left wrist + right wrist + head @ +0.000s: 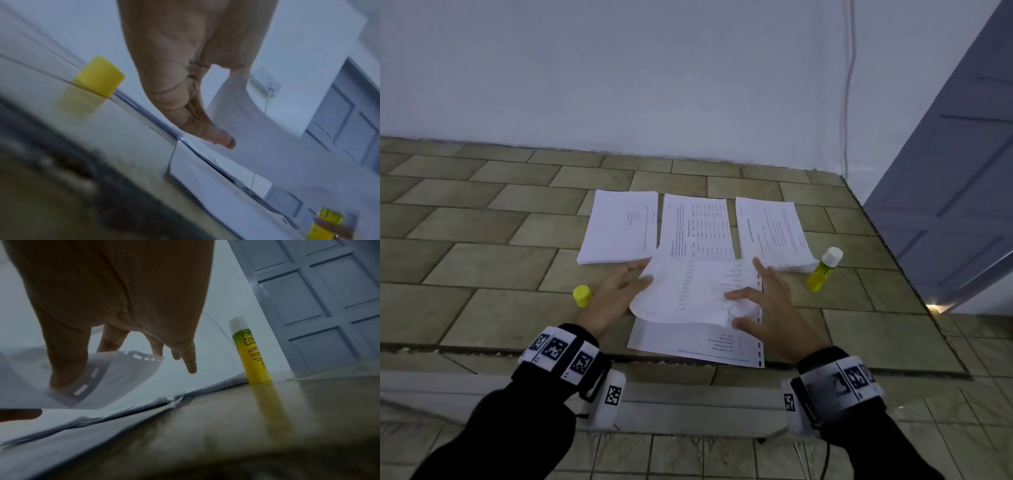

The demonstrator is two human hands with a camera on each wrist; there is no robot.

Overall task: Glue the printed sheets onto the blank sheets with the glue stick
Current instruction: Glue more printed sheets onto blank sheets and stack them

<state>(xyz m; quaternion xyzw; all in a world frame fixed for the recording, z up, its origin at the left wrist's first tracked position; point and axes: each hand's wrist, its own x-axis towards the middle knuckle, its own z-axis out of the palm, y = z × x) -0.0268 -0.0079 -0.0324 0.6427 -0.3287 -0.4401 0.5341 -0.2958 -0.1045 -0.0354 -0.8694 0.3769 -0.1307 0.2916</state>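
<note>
Left hand [616,294] and right hand [767,308], both open with straight fingers, touch a crumpled printed sheet [688,291] lying over another sheet [671,342] by the tiled floor's [482,267] near edge, with the glue stick [823,270] upright to the right and its yellow cap [581,295] to the left.

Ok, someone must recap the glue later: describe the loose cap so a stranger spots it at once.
On the tiled surface, three paper stacks lie in a row before the wall. Nearer than the left stack, just left of the left hand, sits the cap. It is short and all yellow, unlike the taller white-topped glue stick on the right.
</note>
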